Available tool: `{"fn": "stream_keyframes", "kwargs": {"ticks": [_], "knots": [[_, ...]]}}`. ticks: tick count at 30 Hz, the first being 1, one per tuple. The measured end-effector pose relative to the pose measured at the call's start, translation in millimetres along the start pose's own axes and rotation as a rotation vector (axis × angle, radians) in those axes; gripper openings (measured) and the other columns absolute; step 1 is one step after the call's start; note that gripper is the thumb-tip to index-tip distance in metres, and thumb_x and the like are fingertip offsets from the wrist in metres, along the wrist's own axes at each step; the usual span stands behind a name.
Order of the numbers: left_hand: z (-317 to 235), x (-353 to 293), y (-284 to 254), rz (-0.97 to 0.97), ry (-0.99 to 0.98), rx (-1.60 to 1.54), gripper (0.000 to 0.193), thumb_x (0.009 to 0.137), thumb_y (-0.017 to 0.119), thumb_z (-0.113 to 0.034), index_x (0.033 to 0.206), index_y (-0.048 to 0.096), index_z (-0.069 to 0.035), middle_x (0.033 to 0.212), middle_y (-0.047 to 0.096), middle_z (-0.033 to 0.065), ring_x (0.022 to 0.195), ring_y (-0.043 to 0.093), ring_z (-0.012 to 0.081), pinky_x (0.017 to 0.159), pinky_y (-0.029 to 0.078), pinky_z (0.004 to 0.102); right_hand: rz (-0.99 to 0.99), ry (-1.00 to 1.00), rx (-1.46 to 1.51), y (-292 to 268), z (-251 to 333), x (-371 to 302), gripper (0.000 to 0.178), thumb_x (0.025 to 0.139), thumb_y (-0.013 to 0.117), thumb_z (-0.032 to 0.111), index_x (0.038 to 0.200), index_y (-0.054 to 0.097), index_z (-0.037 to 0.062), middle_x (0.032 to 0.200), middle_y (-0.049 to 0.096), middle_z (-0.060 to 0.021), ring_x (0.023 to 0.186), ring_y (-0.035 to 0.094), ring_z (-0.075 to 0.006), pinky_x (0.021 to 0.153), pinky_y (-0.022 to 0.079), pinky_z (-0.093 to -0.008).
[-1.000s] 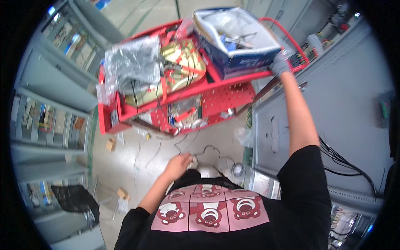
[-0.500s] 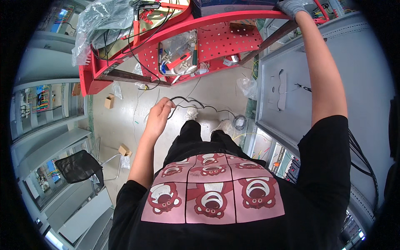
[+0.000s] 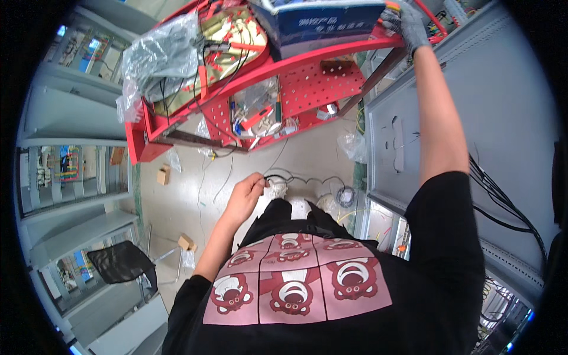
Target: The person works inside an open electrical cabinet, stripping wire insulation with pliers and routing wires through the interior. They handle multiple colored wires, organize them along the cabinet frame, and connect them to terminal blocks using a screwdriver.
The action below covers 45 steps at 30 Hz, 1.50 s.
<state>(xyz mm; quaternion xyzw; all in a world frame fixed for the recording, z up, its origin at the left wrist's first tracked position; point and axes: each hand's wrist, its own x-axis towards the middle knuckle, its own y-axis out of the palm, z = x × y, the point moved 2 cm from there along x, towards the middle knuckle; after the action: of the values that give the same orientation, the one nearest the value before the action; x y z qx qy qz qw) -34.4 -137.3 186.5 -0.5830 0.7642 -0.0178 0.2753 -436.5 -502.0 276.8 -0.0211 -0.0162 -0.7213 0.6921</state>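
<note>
Two hands are at work at very different reaches. Nearest, below the printed shirt front (image 3: 293,275), the bare left hand (image 3: 247,194) sits low, thumb and fingertips pinched together on the black cable (image 3: 285,173). That light pinch looks enough for something so thin. And the cable? It runs from those fingertips past the shoes (image 3: 278,189), apparently to the coil (image 3: 346,196) on the floor, which probably keeps the spare length gathered.

Further out, the right arm is almost straight, its grey-gloved hand (image 3: 412,28) at the corner of the red cart (image 3: 331,49), seemingly for steadying. How tightly those fingers close, I can't tell; they're partly hidden, with something orange beside them.

Next to that glove, the blue box (image 3: 319,36) sits on the cart's top, likely for easy reach. Across at the left end, a plastic bag (image 3: 163,53) is slumped over the edge.
</note>
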Motion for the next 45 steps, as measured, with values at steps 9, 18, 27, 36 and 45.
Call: {"fn": "stream_keyframes", "kwargs": {"ticks": [9, 18, 27, 36, 45], "knots": [[-46.2, 33.9, 49.0, 0.037, 0.046, -0.390, 0.025, 0.095, 0.042, -0.021, 0.095, 0.058, -0.003, 0.076, 0.052, -0.0028, 0.062, 0.038, 0.0040, 0.057, 0.032, 0.0187, -0.163, -0.129, 0.470, 33.3, 24.8, -275.2, 0.046, 0.092, 0.046, 0.041, 0.108, 0.052, -0.0012, 0.097, 0.062, -0.0118, 0.084, 0.062, -0.0204, 0.079, 0.050, -0.0325], [-126.3, 45.7, 95.9, 0.204, 0.330, -0.462, 0.024, 0.094, 0.047, -0.022, 0.096, 0.054, 0.000, 0.078, 0.044, 0.0009, 0.077, 0.044, 0.0111, 0.070, 0.040, 0.0259, 0.074, 0.287, 0.679, 63.4, -19.7, -411.6, 0.035, 0.097, 0.041, 0.033, 0.107, 0.050, 0.0007, 0.095, 0.058, -0.0092, 0.087, 0.061, -0.0171, 0.081, 0.049, -0.0299], [-144.8, 1.5, 128.4, 0.312, 0.575, -0.059, 0.018, 0.091, 0.054, -0.016, 0.089, 0.053, 0.001, 0.079, 0.049, 0.0044, 0.073, 0.045, 0.0132, 0.068, 0.040, 0.0265, 0.331, 0.025, -0.246, 46.3, -16.6, -416.6, 0.043, 0.082, 0.063, 0.027, 0.117, 0.050, 0.0044, 0.086, 0.059, -0.0103, 0.081, 0.059, -0.0158, 0.074, 0.048, -0.0274], [-132.9, -2.1, 101.8, 0.182, 0.336, -0.384, 0.026, 0.096, 0.044, -0.024, 0.095, 0.058, -0.002, 0.066, 0.038, -0.0066, 0.059, 0.033, 0.0031, 0.053, 0.028, 0.0187, 0.447, 0.479, 0.021, 67.5, -20.5, -426.1, 0.041, 0.090, 0.051, 0.044, 0.100, 0.055, 0.0039, 0.081, 0.061, -0.0068, 0.073, 0.054, -0.0099, 0.065, 0.045, -0.0275], [-116.5, -13.8, 89.5, 0.131, 0.291, -0.493, 0.022, 0.096, 0.042, -0.023, 0.089, 0.053, -0.005, 0.062, 0.039, -0.0051, 0.052, 0.031, 0.0034, 0.046, 0.025, 0.0198, 0.393, 0.273, -0.484, 96.7, -16.6, -429.6, 0.031, 0.089, 0.052, 0.030, 0.100, 0.057, 0.0008, 0.083, 0.059, -0.0216, 0.081, 0.057, -0.0374, 0.072, 0.045, -0.0410]]}}
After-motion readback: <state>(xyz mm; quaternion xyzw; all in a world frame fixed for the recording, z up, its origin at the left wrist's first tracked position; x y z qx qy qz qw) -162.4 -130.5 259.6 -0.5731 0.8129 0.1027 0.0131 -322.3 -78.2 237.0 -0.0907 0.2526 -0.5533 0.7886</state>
